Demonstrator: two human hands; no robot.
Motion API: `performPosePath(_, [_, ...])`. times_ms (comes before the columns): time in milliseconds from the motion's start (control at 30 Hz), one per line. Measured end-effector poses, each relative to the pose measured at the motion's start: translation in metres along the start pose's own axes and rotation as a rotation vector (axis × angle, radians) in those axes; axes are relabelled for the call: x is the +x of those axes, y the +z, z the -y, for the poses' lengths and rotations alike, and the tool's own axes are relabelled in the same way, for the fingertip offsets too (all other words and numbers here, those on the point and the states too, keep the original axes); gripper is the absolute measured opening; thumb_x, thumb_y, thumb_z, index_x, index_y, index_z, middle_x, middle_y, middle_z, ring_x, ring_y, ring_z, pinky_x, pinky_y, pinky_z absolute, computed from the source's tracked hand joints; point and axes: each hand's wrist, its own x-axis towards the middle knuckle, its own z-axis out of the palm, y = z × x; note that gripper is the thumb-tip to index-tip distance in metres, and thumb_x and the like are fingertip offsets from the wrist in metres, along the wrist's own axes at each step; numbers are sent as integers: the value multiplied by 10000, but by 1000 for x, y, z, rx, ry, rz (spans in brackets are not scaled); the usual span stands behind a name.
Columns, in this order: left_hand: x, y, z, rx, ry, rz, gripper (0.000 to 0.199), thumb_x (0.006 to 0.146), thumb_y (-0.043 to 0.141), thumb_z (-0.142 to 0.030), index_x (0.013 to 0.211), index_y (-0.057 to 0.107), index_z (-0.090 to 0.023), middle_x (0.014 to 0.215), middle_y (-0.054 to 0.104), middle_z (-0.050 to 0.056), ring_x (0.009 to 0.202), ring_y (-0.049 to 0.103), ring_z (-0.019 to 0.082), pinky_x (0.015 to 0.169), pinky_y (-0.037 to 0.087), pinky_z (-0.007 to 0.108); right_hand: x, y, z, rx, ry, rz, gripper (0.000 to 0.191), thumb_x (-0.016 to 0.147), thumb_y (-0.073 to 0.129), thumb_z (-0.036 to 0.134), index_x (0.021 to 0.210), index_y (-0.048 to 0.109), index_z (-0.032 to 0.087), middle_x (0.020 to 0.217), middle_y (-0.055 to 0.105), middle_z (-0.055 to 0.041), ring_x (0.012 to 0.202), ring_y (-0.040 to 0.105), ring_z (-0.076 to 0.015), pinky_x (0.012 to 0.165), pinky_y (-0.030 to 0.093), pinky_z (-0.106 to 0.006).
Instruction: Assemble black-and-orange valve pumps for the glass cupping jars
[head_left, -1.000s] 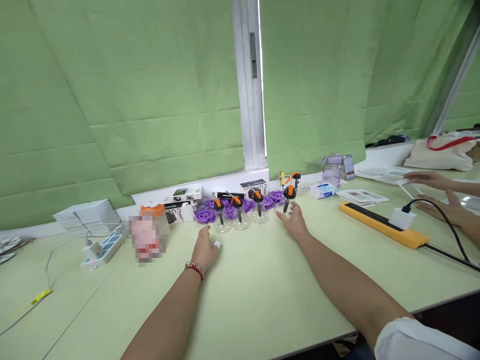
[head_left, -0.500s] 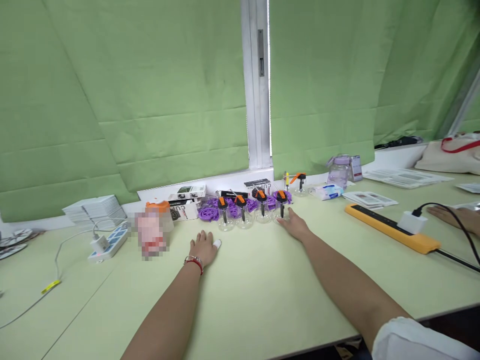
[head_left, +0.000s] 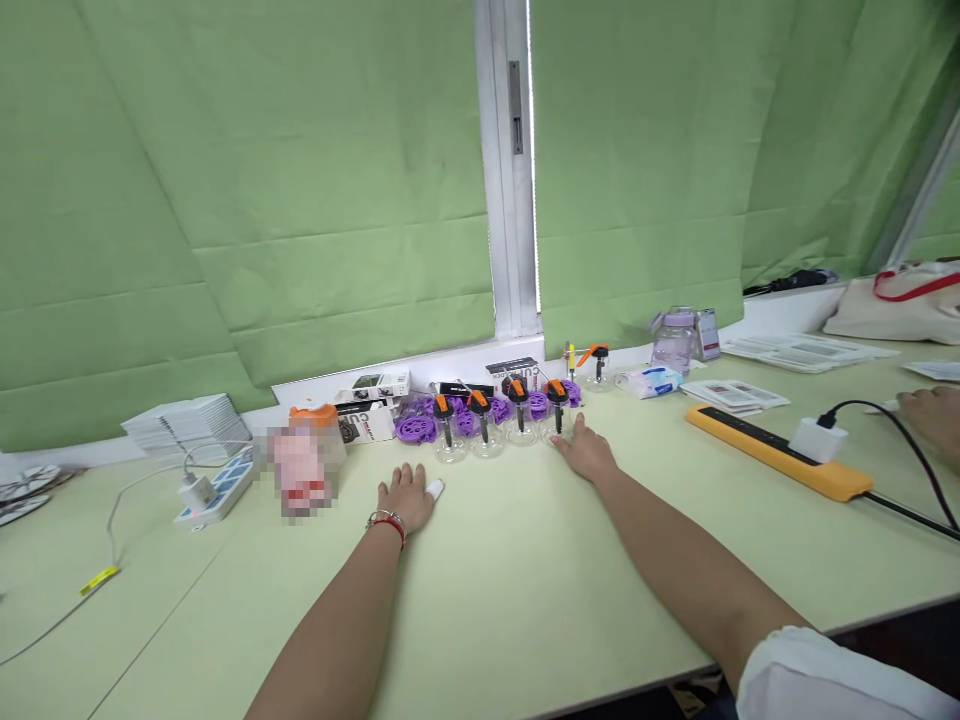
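My left hand (head_left: 406,497) lies flat on the table, fingers spread, with a white wrap on the thumb and bracelets at the wrist. Beyond it stands a row of several clear, round-based items with black stems and orange tops, the leftmost item (head_left: 448,432) being nearest that hand. My right hand (head_left: 587,450) rests by the base of the row's rightmost item (head_left: 556,412), thumb and fingers apart. Whether its fingertips press on the base I cannot tell. Purple openwork pieces (head_left: 415,428) lie behind the row.
Cartons (head_left: 367,420) and a similar orange-topped item (head_left: 598,366) stand along the wall. Left are a power strip (head_left: 225,492) and a blurred pink object (head_left: 300,465). Right are a tissue pack (head_left: 649,381), papers (head_left: 736,396), an orange power strip (head_left: 772,450) and another person's hand (head_left: 932,415).
My hands keep nearly the same places beside the row, and the view shifts slightly. At the far right, the other person's hand has moved rightward and away from the orange power strip.
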Motion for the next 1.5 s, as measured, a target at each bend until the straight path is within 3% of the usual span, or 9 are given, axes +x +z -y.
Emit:
performPosePath(133, [0, 0, 0, 19, 3, 8, 641, 846, 299, -409, 1428, 258, -142, 1513, 156, 181, 1383, 136, 344, 1039, 143, 577, -13, -2, 13, -76, -31, -231, 906, 833, 386, 574, 1443, 37, 4, 1503, 44, -248, 1382, 37, -378, 1073, 123, -520])
performPosePath(233, [0, 0, 0, 28, 0, 5, 637, 854, 284, -408, 1431, 251, -142, 1513, 157, 182, 1383, 133, 344, 1037, 143, 581, -32, -5, 32, -112, -256, -289, 837, 855, 377, 522, 1462, 12, 76, 1522, -98, -160, 1382, -129, -334, 1087, 13, -537])
performPosePath(467, [0, 0, -2, 42, -6, 15, 649, 852, 289, -421, 1432, 248, -132, 1515, 149, 181, 1383, 124, 346, 1041, 142, 577, -74, 2, 73, -85, -884, 333, 815, 851, 295, 634, 1470, 114, 137, 1533, -37, -98, 1400, -68, -285, 1127, 44, -444])
performPosePath(567, [-1, 1, -3, 37, -12, 11, 658, 856, 279, -442, 1434, 237, -130, 1515, 145, 182, 1384, 118, 346, 1044, 136, 576, -78, 3, 79, -84, -884, 530, 832, 849, 222, 671, 1462, 158, 112, 1525, 81, -132, 1404, 34, -284, 1128, 60, -433])
performPosePath(733, [3, -3, -10, -94, -44, -25, 772, 832, 333, -533, 1453, 146, -115, 1503, 170, 208, 1375, 137, 377, 1043, 138, 587, -79, -3, 82, -84, -859, 556, 865, 838, 192, 694, 1460, 156, 94, 1518, 103, -149, 1400, 65, -299, 1125, 59, -447])
performPosePath(900, [19, -36, -35, -311, 7, -233, 925, 767, 548, -348, 1464, -27, -153, 1520, 27, 219, 1260, 399, 368, 948, 385, 434, -80, -5, 83, -77, -861, 557, 861, 840, 196, 690, 1459, 159, 93, 1516, 104, -152, 1398, 74, -307, 1123, 55, -455])
performPosePath(1100, [41, -77, -67, -220, 178, -399, 814, 718, 611, -201, 1436, 229, -236, 1532, 27, 152, 1312, 324, 352, 1000, 347, 401, -81, -5, 83, -81, -851, 556, 844, 842, 199, 687, 1463, 157, 117, 1520, 104, -139, 1400, 71, -296, 1123, 51, -445])
performPosePath(1233, [45, -72, -70, -281, 160, -349, 628, 753, 563, -217, 1353, 380, -205, 1478, 202, 169, 1245, 418, 311, 946, 396, 381, -82, -5, 83, -66, -861, 548, 846, 842, 199, 686, 1460, 169, 110, 1517, 114, -146, 1398, 77, -303, 1122, 53, -451])
performPosePath(1500, [23, -59, -62, -345, 98, -641, 299, 738, 517, -164, 1033, 522, -213, 1098, 555, 91, 930, 565, 235, 693, 450, 318, -80, -3, 81, -19, -862, 524, 819, 848, 231, 670, 1455, 201, 121, 1512, 141, -148, 1395, 100, -306, 1119, 62, -458])
